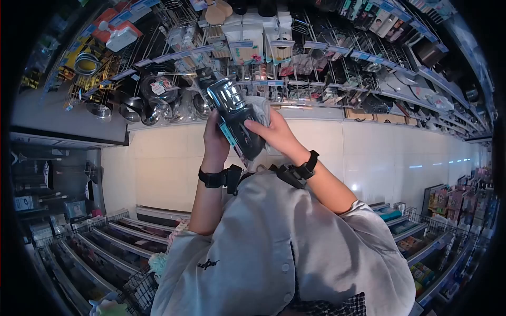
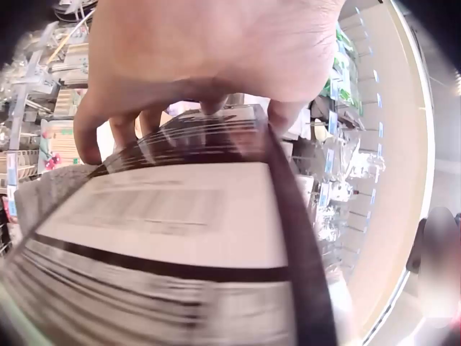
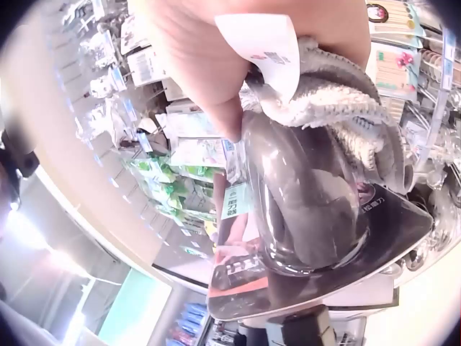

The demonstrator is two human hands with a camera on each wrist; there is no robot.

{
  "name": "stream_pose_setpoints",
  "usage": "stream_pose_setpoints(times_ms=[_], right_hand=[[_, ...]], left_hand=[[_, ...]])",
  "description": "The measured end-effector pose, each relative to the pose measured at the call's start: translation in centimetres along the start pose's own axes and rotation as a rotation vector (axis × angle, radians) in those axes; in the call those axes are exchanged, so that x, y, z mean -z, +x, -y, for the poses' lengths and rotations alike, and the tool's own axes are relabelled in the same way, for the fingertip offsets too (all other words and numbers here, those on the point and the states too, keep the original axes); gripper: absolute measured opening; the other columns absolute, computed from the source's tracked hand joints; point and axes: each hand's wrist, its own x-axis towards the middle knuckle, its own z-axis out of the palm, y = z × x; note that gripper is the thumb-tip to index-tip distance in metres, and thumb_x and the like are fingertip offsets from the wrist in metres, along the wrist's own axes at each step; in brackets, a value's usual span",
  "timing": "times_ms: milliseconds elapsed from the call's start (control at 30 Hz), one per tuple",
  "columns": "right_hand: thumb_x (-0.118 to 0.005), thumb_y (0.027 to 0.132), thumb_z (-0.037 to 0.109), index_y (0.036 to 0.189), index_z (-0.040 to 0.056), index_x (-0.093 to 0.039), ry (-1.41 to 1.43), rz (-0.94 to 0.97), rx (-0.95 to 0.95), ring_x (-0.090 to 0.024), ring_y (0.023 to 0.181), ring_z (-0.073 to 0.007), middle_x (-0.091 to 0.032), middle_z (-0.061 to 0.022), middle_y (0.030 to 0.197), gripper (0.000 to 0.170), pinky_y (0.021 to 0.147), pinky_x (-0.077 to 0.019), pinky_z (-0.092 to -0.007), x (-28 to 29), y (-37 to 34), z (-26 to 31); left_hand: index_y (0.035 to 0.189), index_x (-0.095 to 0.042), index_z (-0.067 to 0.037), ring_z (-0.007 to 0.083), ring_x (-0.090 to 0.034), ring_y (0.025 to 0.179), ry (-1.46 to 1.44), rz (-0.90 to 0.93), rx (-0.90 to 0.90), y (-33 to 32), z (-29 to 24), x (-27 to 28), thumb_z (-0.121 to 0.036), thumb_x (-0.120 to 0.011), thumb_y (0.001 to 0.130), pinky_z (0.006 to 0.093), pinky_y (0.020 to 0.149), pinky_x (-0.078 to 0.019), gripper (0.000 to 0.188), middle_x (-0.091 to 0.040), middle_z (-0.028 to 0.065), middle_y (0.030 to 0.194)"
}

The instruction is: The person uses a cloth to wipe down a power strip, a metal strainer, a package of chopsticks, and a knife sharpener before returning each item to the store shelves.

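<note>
In the head view, a black package (image 1: 232,105) with a clear, shiny plastic cover is held tilted between both hands. The left hand (image 1: 215,138) grips its left edge; the left wrist view has that hand's fingers (image 2: 150,119) curled at the package's edge, above a white label (image 2: 173,209) on the back. The right hand (image 1: 278,138) holds the other side, its thumb on the front. Bunched against the package under the right hand is a grey cloth (image 3: 353,108) with a white tag (image 3: 266,50). A dark rounded form (image 3: 302,194) bulges from the card.
Wire racks of hanging kitchen goods, with ladles (image 1: 132,109) at the left, stand beyond the hands. A pale tiled floor (image 1: 311,145) lies below. Shelves with baskets (image 1: 139,284) flank the person, and a pink-packed display (image 1: 458,203) stands at the right.
</note>
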Motion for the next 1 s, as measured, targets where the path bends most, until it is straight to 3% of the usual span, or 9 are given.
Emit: stream_pose_setpoints(times_ms=[33,100,200,333,533,700,767,900,1000], right_hand=[[-0.069,0.089,0.020,0.137,0.0005,-0.044,0.243,0.049,-0.136,-0.062,0.103,-0.0179,-0.065,-0.0113,0.115,0.057,0.090,-0.0482,-0.0310,0.4,0.0,0.8],[-0.067,0.092,0.019,0.136,0.0000,-0.046,0.213,0.058,-0.185,-0.058,0.107,-0.0137,-0.064,-0.0077,0.120,0.052,0.094,-0.0462,-0.0308,0.5,-0.3,1.5],[-0.065,0.089,0.009,0.140,0.0067,-0.047,-0.269,-0.091,0.008,-0.057,0.120,-0.0281,-0.057,-0.0173,0.133,0.054,0.098,-0.0449,-0.0327,-0.4,-0.6,2.2],[-0.065,0.074,-0.002,0.138,0.0145,-0.051,-0.555,-0.055,0.291,-0.044,0.132,-0.0362,-0.035,-0.0153,0.152,0.068,0.105,-0.0420,-0.0403,-2.0,-1.5,2.9],[-0.069,0.072,0.005,0.134,0.0162,-0.055,-0.723,0.117,0.360,-0.039,0.136,-0.0341,-0.036,-0.0129,0.151,0.064,0.107,-0.0418,-0.0406,-1.4,-2.1,2.1],[-0.071,0.070,0.006,0.131,0.0153,-0.057,-0.821,-0.078,0.419,-0.036,0.138,-0.0332,-0.038,-0.0093,0.150,0.064,0.108,-0.0412,-0.0419,-1.6,-1.4,1.9],[-0.071,0.071,0.011,0.127,0.0135,-0.060,-0.903,0.083,0.496,-0.033,0.141,-0.0308,-0.042,-0.0047,0.149,0.057,0.111,-0.0371,-0.0441,-2.0,-2.0,2.0],[-0.071,0.073,0.015,0.121,0.0120,-0.064,-0.852,0.308,0.471,-0.031,0.142,-0.0282,-0.045,-0.0009,0.147,0.048,0.113,-0.0316,-0.0456,-0.8,-4.9,4.2],[-0.068,0.076,0.012,0.132,0.0140,-0.057,-0.790,0.163,0.393,-0.031,0.142,-0.0301,-0.043,-0.0048,0.148,0.057,0.111,-0.0350,-0.0433,-0.7,-4.2,3.7]], left_hand=[[0.134,-0.050,-0.004,0.0236,-0.059,0.115,0.041,0.067,-0.025,0.0,0.3,0.5,-0.039,-0.035,0.103,0.0402,0.102,-0.0441,0.048,-0.061,0.0116,0.126],[0.130,-0.053,-0.006,0.0204,-0.064,0.104,0.067,-0.016,-0.017,0.0,0.9,-0.8,-0.047,-0.038,0.102,0.0361,0.092,-0.0502,0.052,-0.065,0.0093,0.116],[0.126,-0.055,-0.007,0.0193,-0.066,0.099,0.057,-0.041,-0.010,0.1,1.2,-1.6,-0.052,-0.040,0.100,0.0349,0.088,-0.0521,0.054,-0.067,0.0086,0.111],[0.119,-0.058,-0.003,0.0175,-0.066,0.094,0.002,-0.171,0.026,0.4,0.4,-1.1,-0.056,-0.039,0.099,0.0316,0.085,-0.0523,0.059,-0.067,0.0083,0.104],[0.120,-0.059,0.001,0.0255,-0.066,0.097,0.027,-0.170,0.080,0.8,-1.6,-1.4,-0.065,-0.035,0.094,0.0356,0.088,-0.0520,0.074,-0.068,0.0145,0.108],[0.122,-0.057,-0.002,0.0256,-0.064,0.102,0.141,-0.278,0.018,0.6,1.4,-2.7,-0.064,-0.033,0.095,0.0361,0.090,-0.0513,0.071,-0.065,0.0132,0.114],[0.122,-0.057,-0.003,0.0255,-0.064,0.102,0.183,-0.327,-0.044,0.3,1.3,-2.2,-0.063,-0.033,0.095,0.0362,0.090,-0.0513,0.070,-0.065,0.0129,0.115],[0.124,-0.056,-0.005,0.0262,-0.064,0.101,0.042,-0.198,0.187,-0.6,-1.3,-1.9,-0.068,-0.038,0.090,0.0376,0.091,-0.0503,0.073,-0.064,0.0136,0.114],[0.121,-0.056,-0.004,0.0237,-0.067,0.089,-0.007,-0.165,0.145,0.4,-0.9,-2.1,-0.060,-0.035,0.097,0.0350,0.086,-0.0530,0.064,-0.068,0.0119,0.105]])
